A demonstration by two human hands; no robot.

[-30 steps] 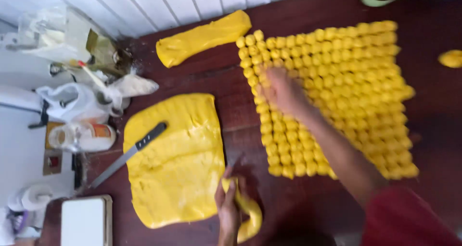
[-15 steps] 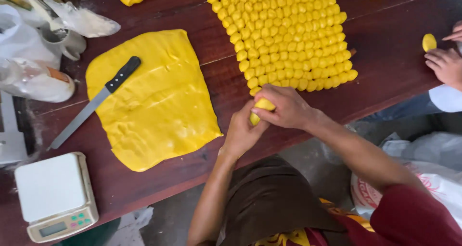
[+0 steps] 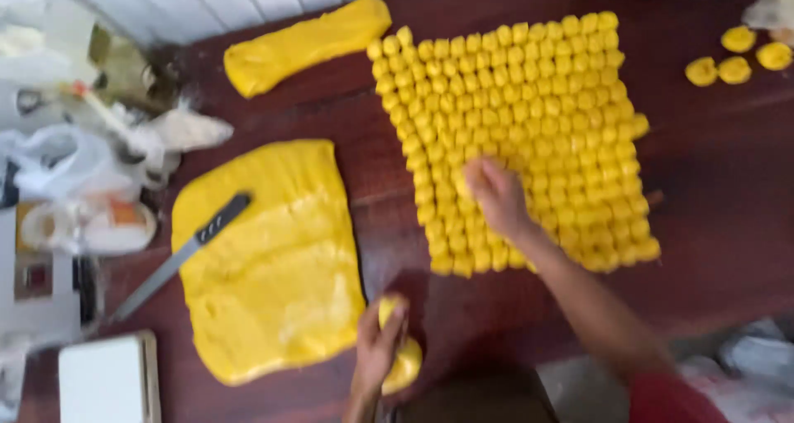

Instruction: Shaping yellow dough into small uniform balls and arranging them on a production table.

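- The left hand (image 3: 376,348) gripped a yellow dough lump (image 3: 403,358).
- The right hand (image 3: 496,195) rested on the dough balls (image 3: 529,125); its grip was too blurred to tell.

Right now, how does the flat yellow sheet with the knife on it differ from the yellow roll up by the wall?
The flat sheet is spread thin and broad, while the roll is a thick log. The flat sheet carries a knife; nothing lies on the roll. The flat sheet lies near the left hand, the roll far off. Both are the same yellow dough.
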